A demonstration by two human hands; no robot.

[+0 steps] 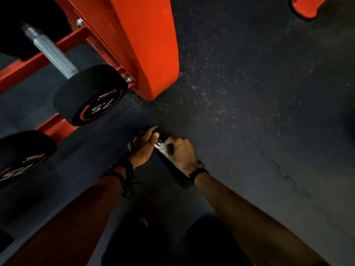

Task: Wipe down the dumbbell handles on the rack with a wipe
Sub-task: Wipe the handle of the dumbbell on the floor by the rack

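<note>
Down low, left hand [143,144] grips dumbbell [160,145] end, keeps it steady on floor [249,112]. Right hand [181,153] fingers curl round shiny handle, maybe rubbing. Wipe hidden.

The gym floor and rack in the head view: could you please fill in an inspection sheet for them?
Surface: dark speckled rubber floor.
Job's things: small dumbbell low over the floor, chrome handle showing between the hands; wipe not clearly seen.
Clutter: nothing seen.
Grippers: left hand grips the dumbbell's far head; right hand wraps its handle.
Cables: nothing seen.
Surroundings: orange rack holding 7.5 dumbbell and a second one; orange post top right.
</note>
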